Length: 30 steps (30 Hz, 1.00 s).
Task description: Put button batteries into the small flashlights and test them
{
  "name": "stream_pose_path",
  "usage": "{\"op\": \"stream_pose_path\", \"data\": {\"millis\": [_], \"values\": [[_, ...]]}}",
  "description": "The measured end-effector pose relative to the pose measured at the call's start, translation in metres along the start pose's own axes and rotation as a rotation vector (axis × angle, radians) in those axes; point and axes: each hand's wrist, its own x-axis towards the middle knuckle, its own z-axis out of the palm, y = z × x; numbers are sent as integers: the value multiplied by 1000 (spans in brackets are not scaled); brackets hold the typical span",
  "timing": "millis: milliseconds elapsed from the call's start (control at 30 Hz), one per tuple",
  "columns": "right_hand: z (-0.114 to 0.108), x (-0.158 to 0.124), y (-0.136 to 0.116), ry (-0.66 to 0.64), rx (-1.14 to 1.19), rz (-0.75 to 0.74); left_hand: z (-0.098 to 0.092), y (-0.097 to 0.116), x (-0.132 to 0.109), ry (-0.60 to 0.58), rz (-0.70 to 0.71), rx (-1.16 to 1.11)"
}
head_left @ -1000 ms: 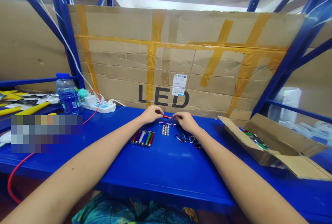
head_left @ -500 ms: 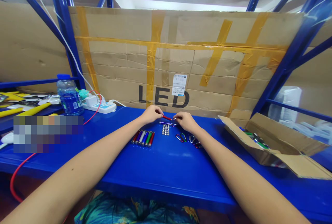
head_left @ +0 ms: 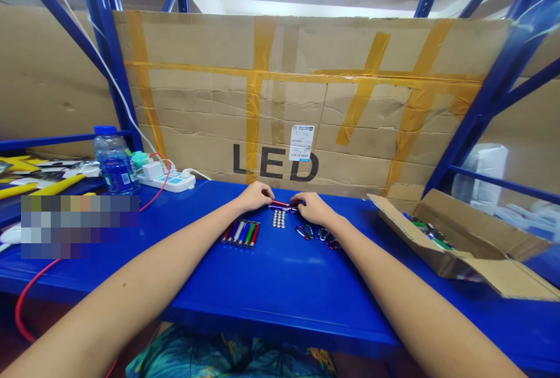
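Between my hands, a slim red mini flashlight (head_left: 280, 203) lies level at the far part of the blue table. My left hand (head_left: 257, 197), closed, pinches its left end. My right hand (head_left: 311, 207) is closed around its right end, where the fingers hide the tip. Just in front of it rests a blue-purple mini flashlight (head_left: 280, 208), close to or touching the red one. Rows of small silver button cells (head_left: 279, 219) sit nearer to me. Coloured metal tubes (head_left: 240, 233) are lined up at the left, and several carabiners (head_left: 310, 232) lie beside my right wrist.
An open cardboard box (head_left: 455, 249) with coloured tubes inside stands at the right. A water bottle (head_left: 114, 162) and a white power strip (head_left: 168, 179) with cables are at the back left. A large taped cardboard panel (head_left: 210, 109) closes off the back.
Both hands have lowered slightly, bringing the red mini flashlight down beside the blue-purple one. It now lies more level than before.
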Motion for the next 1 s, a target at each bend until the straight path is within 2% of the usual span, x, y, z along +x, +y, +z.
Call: {"op": "stream_pose_path", "data": {"millis": [167,467,667,1000], "values": [[2,1,-1,-26,32,-59,1,-2,1,-49,28,-49],[2,0,-4,-16,73,-58,1,1,-2,-95,23,-9],[3,1,0,-1,103,-59,0,2,-2,-202,78,-39],[3,1,-2,-4,109,-62,-1,2,-2,-219,73,34]]}}
